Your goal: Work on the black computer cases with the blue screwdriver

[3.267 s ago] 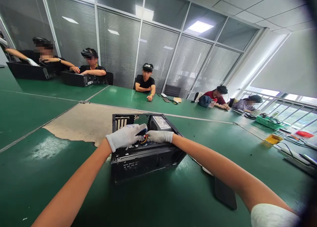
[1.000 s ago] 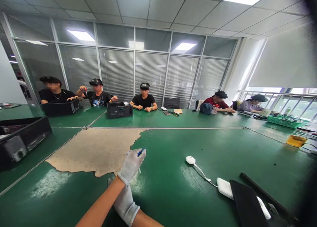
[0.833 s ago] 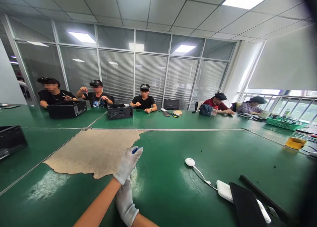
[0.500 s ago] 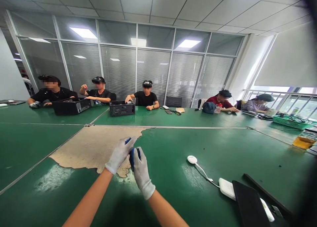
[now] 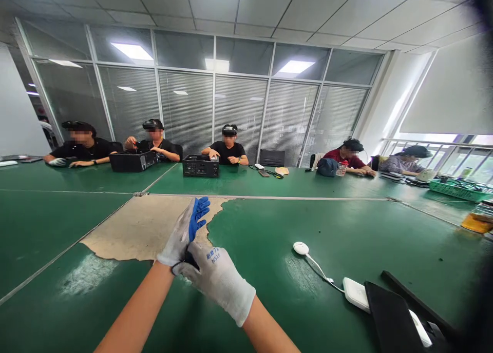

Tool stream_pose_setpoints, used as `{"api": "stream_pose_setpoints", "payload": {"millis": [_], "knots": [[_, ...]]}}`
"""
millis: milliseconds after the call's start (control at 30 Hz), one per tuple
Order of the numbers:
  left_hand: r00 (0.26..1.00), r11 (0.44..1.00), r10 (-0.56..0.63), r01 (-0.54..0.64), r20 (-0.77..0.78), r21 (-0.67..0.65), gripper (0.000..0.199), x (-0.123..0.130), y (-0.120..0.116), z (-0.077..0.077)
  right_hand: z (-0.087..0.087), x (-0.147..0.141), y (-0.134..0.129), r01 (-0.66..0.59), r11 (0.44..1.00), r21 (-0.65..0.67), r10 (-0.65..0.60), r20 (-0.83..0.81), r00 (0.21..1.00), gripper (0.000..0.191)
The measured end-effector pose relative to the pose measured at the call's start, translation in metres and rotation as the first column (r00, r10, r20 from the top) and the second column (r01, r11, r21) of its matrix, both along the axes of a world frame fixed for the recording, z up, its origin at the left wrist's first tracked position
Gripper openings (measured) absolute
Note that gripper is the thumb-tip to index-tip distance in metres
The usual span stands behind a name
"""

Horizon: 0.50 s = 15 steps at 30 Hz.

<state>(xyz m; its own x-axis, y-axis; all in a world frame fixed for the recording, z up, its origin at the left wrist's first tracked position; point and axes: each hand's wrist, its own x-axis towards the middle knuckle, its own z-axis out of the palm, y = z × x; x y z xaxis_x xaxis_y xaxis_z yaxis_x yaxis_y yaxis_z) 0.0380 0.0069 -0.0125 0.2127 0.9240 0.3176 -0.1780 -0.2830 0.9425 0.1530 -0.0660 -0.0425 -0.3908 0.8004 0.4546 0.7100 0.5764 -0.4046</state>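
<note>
Above the bare tan patch [image 5: 127, 227] of the green tabletop, my left hand [image 5: 187, 224] is raised with its fingers stretched out. It wears a white glove with a blue-coated palm, which faces right. My right hand [image 5: 217, 276], in a matching white glove with blue print on its back, is closed around the lower edge of the left glove near the wrist. Its thumb lies across the cuff, and the other fingertips are mostly hidden. Neither hand holds a separate object.
On the right lie a round white charger [image 5: 301, 248] with a cable, a white power bank [image 5: 356, 293] and a black phone-like slab [image 5: 391, 317]. Across the table, co-workers sit by two black computer cases [image 5: 129, 161]. A green basket [image 5: 458, 190] of cables stands far right.
My left hand has opened out, showing its blue palm. My right hand has come down from the left fingers to the left wrist. Across the table, both computer cases have shifted right.
</note>
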Motion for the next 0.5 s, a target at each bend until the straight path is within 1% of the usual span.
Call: {"api": "stream_pose_setpoints", "payload": {"millis": [33, 100, 133, 167, 200, 267, 333, 400, 433, 500], "knots": [[0.998, 0.999, -0.008, 0.011, 0.061, -0.048, 0.068, 0.000, 0.003, -0.001, -0.001, -0.002, -0.001, 0.005, 0.993, 0.119, -0.013, 0.065, 0.998, 0.022], [0.986, 0.988, 0.000, 0.027, 0.169, -0.155, 0.066, 0.001, 0.009, -0.004, -0.003, -0.006, -0.003, 0.009, 0.949, 0.316, -0.059, 0.149, 0.987, 0.017], [0.983, 0.984, 0.006, 0.028, 0.185, -0.177, 0.065, 0.000, 0.011, -0.006, -0.004, -0.009, -0.005, 0.013, 0.926, 0.377, -0.082, 0.168, 0.982, 0.017], [0.981, 0.985, 0.010, 0.023, 0.194, -0.169, 0.064, -0.001, 0.011, -0.009, -0.004, -0.013, -0.007, 0.018, 0.911, 0.412, -0.100, 0.178, 0.979, 0.017], [0.980, 0.991, 0.003, 0.024, 0.199, -0.134, 0.063, -0.003, 0.011, -0.012, -0.004, -0.016, -0.010, 0.009, 0.905, 0.425, -0.099, 0.191, 0.977, 0.018], [0.976, 0.999, -0.024, 0.032, 0.216, -0.031, 0.065, -0.008, 0.009, -0.016, 0.000, -0.021, -0.015, -0.051, 0.909, 0.414, -0.048, 0.224, 0.973, 0.020], [0.967, 0.998, -0.044, 0.034, 0.252, 0.046, 0.069, -0.015, 0.008, -0.018, 0.008, -0.020, -0.021, -0.105, 0.910, 0.401, 0.008, 0.236, 0.972, 0.023], [0.956, 0.999, -0.028, 0.018, 0.291, 0.037, 0.069, -0.019, 0.011, -0.014, 0.020, -0.013, -0.024, -0.103, 0.912, 0.398, 0.023, 0.200, 0.979, 0.024], [0.951, 1.000, 0.002, -0.003, 0.308, 0.002, 0.067, -0.020, 0.014, -0.011, 0.026, -0.008, -0.025, -0.086, 0.913, 0.398, 0.019, 0.170, 0.985, 0.024], [0.942, 0.992, 0.088, -0.055, 0.323, -0.110, 0.059, -0.020, 0.019, -0.003, 0.037, 0.002, -0.027, -0.057, 0.913, 0.403, 0.013, 0.110, 0.994, 0.022]]}}
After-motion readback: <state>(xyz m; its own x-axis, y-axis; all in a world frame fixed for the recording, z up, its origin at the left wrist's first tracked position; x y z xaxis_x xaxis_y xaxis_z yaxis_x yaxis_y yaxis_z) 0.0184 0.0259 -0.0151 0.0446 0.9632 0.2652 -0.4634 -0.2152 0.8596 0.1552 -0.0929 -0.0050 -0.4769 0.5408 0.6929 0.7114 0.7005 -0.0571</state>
